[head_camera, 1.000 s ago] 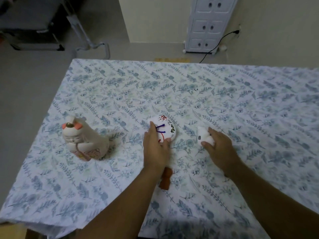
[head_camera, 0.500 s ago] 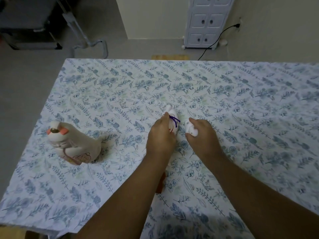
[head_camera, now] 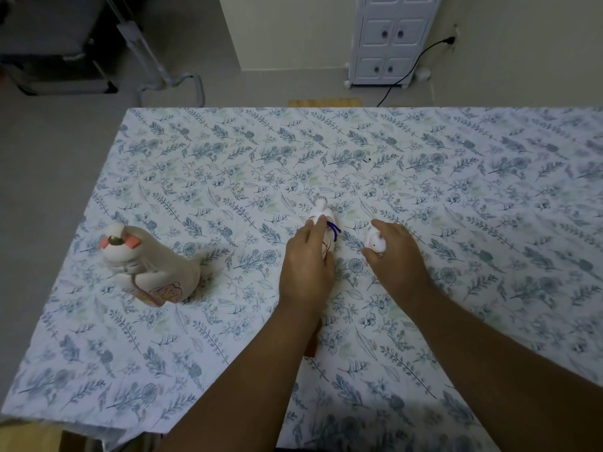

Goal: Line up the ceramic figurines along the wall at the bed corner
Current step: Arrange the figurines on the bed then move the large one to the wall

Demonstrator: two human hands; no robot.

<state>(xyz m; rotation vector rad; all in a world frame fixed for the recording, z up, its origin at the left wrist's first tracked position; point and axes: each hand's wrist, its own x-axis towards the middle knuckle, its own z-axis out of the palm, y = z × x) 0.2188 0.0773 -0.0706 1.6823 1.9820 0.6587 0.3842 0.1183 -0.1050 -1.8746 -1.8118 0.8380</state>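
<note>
A large cream cat figurine (head_camera: 150, 265) with orange ears stands on the bed's left side, apart from both hands. My left hand (head_camera: 306, 265) is closed around a white figurine with a purple cord (head_camera: 326, 216), which stands on the floral bedsheet (head_camera: 228, 164) near the middle. My right hand (head_camera: 396, 256) grips a small white figurine (head_camera: 375, 241) just to the right of it. A brown object (head_camera: 311, 345) lies on the sheet, mostly hidden under my left forearm.
The bed's far edge and left edge drop to a grey floor. Beyond the far edge stand a white cabinet (head_camera: 391, 40) with a black cable (head_camera: 411, 66) and a beige wall (head_camera: 522, 50). A metal frame (head_camera: 169, 76) sits on the floor at the upper left.
The white figurine in my left hand has gone from lying flat to standing upright. My right hand moved left with the small white figurine, closer to my left hand.
</note>
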